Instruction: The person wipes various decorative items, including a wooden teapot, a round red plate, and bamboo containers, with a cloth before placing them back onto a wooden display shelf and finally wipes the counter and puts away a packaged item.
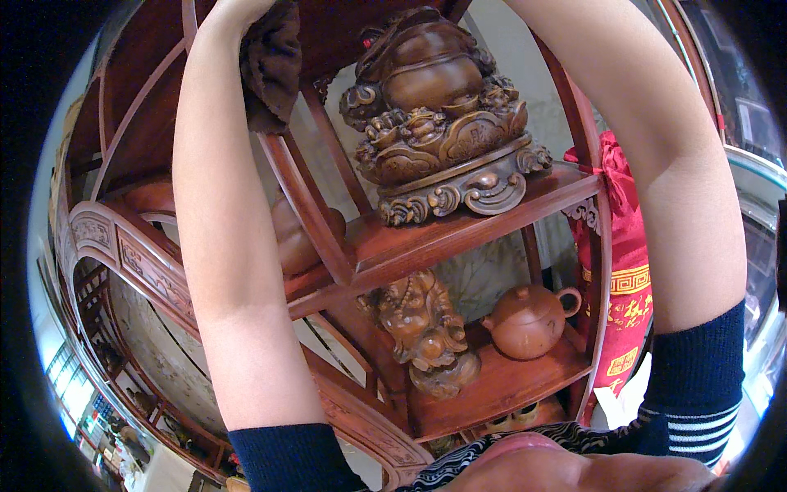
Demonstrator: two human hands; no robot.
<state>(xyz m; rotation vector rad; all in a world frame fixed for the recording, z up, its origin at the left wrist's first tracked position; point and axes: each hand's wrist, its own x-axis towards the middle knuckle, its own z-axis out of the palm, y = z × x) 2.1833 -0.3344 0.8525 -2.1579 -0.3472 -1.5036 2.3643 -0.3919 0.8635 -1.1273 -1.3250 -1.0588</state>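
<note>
Both my arms reach up past the top edge. Only the wrist end of my left hand [243, 11] shows; a dark brown cloth [270, 67] hangs from it, and the fingers are hidden. My right hand is out of view above the frame. Between my forearms, a large carved dark wood-like figure [433, 92] with a round belly stands on the upper shelf of a reddish wooden display stand [479, 224]. On the shelf below, a smaller carved figure [424, 326] stands left of a brown clay teapot [527, 323]. A rounded brown vessel [298, 237] is partly hidden behind my left forearm.
Slanting wooden dividers [313, 212] split the compartments. Carved curved frame panels [147, 255] run along the left. A red cloth wrap with gold patterns [621, 270] stands beside the right edge. Glass-fronted cases [756, 178] are at far right. Small cups [522, 413] sit low down.
</note>
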